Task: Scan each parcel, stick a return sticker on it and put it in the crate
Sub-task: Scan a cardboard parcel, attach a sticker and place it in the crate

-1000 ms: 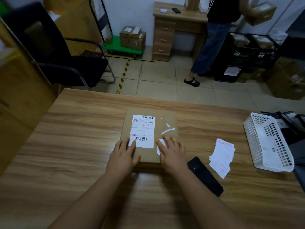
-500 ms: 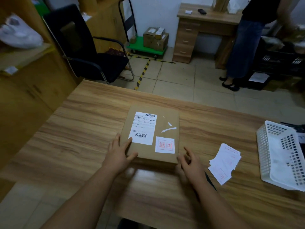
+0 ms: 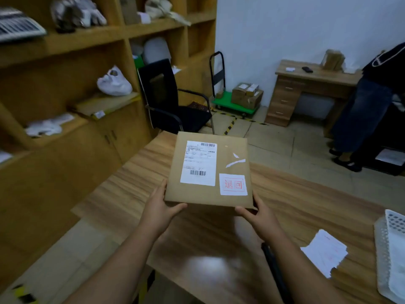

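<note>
A flat brown cardboard parcel [image 3: 225, 148] is lifted above the wooden table [image 3: 306, 200]. It carries a white shipping label [image 3: 199, 165] and a white return sticker [image 3: 233, 184] with red characters at its near right corner. My left hand [image 3: 161, 207] grips the parcel's near left corner. My right hand [image 3: 257, 212] grips the near right corner. A black scanner [image 3: 275, 270] lies on the table, partly hidden by my right forearm. A stack of return stickers [image 3: 324, 253] lies at the right.
A white mesh basket [image 3: 392, 249] stands at the table's right edge. Wooden shelves [image 3: 87, 36] with bags fill the left. A black chair [image 3: 171, 102] and a green trolley [image 3: 235, 105] with boxes stand beyond. A person [image 3: 372, 102] stands by black crates [image 3: 392, 137] at the far right.
Both hands moved from pressing the sticker to gripping the parcel's near corners and lifted it off the table. My view swung to the left.
</note>
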The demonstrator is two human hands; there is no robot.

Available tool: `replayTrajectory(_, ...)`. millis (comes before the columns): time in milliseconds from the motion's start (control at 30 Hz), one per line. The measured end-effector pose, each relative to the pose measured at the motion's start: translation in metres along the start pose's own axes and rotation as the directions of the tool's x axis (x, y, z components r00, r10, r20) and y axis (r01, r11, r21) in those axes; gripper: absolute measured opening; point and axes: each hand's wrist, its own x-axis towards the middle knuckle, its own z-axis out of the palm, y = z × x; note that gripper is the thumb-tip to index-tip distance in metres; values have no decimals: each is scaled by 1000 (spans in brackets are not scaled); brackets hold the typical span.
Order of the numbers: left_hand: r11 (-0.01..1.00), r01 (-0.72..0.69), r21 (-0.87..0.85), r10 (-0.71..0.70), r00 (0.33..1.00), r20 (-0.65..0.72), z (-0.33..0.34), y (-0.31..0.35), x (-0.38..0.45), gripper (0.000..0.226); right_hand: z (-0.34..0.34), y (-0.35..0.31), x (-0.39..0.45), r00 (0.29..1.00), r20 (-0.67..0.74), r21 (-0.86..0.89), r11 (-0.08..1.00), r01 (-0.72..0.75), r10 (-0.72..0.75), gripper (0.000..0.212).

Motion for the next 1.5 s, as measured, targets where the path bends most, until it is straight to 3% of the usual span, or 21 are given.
replayTrajectory(233,972,-165,-166,124,964,-237,-111,27,-37,86,43,-109,-27,969,-19,-102,965,243,-246,93)
replayTrajectory(433,974,-203,-99,147,904,-400,-236,-1,-105,90,136,-189,-73,907,62,-75,904,421,-418,102)
replayTrajectory(600,991,-134,-12,103,813,-573,-341,-50,-180,89,243,-251,-113,812,203,-41,824,565,-547,89)
replayTrajectory(700,1000,-17,8,18,739,-673,-397,-85,-232,89,318,-282,-136,753,316,-25,789,615,-577,94)
replayTrajectory(767,998,58,-3,-41,673,-739,-431,-110,-266,90,370,-301,-149,701,402,8,768,641,-589,97)
replayTrajectory(933,975,211,-74,-169,480,-861,-494,-177,-353,91,503,-337,-190,492,588,192,702,686,-642,89)
replayTrajectory(1167,870,468,-157,-237,116,-964,-559,-233,-454,90,686,-367,-256,212,764,379,690,617,-609,95)
replayTrajectory(1300,823,527,-212,-213,-60,-975,-589,-243,-494,90,764,-395,-297,17,799,500,678,539,-602,96)
replayTrajectory(1500,798,488,-354,-220,-312,-924,-587,-256,-551,83,844,-409,-366,-270,791,608,654,450,-549,89)
